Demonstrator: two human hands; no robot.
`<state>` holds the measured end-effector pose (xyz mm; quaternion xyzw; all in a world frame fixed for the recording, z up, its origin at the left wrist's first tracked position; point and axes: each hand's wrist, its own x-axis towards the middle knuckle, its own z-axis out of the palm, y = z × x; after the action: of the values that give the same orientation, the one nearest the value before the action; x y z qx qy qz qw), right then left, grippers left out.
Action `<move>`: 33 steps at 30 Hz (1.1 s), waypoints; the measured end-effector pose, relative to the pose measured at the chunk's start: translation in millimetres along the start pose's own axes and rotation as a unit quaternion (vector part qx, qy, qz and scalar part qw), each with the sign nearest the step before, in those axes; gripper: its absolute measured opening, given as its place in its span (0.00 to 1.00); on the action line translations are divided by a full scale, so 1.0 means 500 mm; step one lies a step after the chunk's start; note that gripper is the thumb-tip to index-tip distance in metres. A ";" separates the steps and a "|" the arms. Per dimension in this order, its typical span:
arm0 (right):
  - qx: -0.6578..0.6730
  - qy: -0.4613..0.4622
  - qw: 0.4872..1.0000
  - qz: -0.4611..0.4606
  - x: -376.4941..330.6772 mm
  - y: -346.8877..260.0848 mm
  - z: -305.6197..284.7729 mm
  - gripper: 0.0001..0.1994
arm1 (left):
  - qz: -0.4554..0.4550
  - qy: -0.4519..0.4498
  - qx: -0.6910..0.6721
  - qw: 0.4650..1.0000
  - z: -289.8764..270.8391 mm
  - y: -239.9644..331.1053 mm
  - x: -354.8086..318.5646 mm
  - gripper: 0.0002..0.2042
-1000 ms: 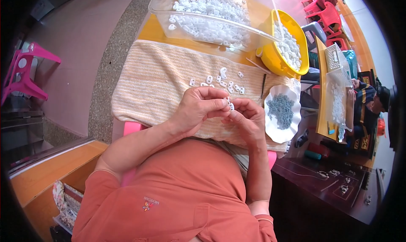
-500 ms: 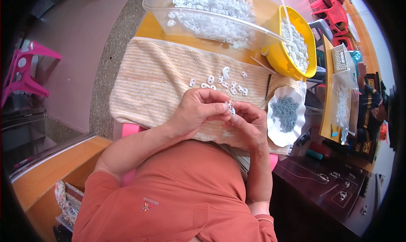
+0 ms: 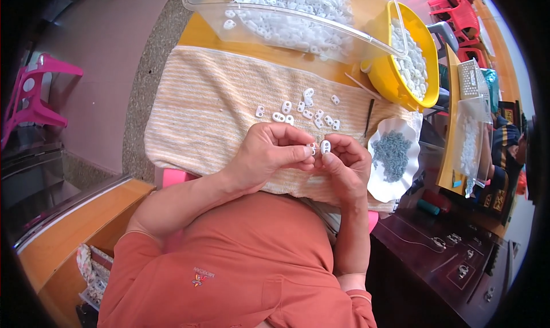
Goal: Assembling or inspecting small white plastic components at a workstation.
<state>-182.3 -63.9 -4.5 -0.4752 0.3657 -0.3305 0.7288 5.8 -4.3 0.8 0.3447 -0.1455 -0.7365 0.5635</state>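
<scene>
Gap: Whereas they met at the fingertips half a second ago, the left hand [image 3: 263, 156] and the right hand [image 3: 349, 164] now stand just apart, a narrow space showing between them.
Left hand grip: thumb and index finger are pinched together on a small white piece [image 3: 311, 148]; the other fingers are curled in behind.
Right hand grip: thumb and index finger are closed on a white two-holed piece [image 3: 326, 147], with the thumb at its near end; the remaining fingers are bent.
Position of held pieces: side by side at the fingertips, above the near part of the striped towel [image 3: 195, 110], the two-holed piece to the right.
Axis, right piece: long axis runs near to far; one rounded end points far, and the holes line up along that axis.
Axis, left piece: mostly covered by the fingertips; direction cannot be told.
Loose white pieces [image 3: 286, 106]: scattered on the towel just beyond the hands, in the same arrangement as half a second ago, long axes in mixed directions.
Right of the hands: a white scalloped dish [image 3: 376, 188] with grey-blue small parts [image 3: 392, 156]; a dark slim rod [image 3: 369, 117] lies just left of the dish's far end.
Far side: a clear box [image 3: 321, 19] and, to its right, a yellow basin [image 3: 401, 96], both containing white pieces.
</scene>
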 end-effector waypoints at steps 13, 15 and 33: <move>-0.011 -0.010 1.000 -0.001 0.000 0.004 -0.002 0.17 | 0.005 0.000 0.030 1.000 -0.001 -0.004 0.000 0.09; -0.011 -0.010 1.000 -0.002 -0.001 0.003 -0.002 0.17 | 0.006 0.000 0.032 0.999 -0.002 -0.004 0.000 0.09; -0.037 0.007 0.999 -0.018 -0.004 0.009 -0.006 0.15 | 0.011 0.000 0.029 1.000 -0.005 -0.009 0.001 0.09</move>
<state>-185.1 -61.8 -9.2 -0.5060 0.3739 -0.3332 0.7023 4.2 -2.9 -3.7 0.3596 -0.1708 -0.7254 0.5615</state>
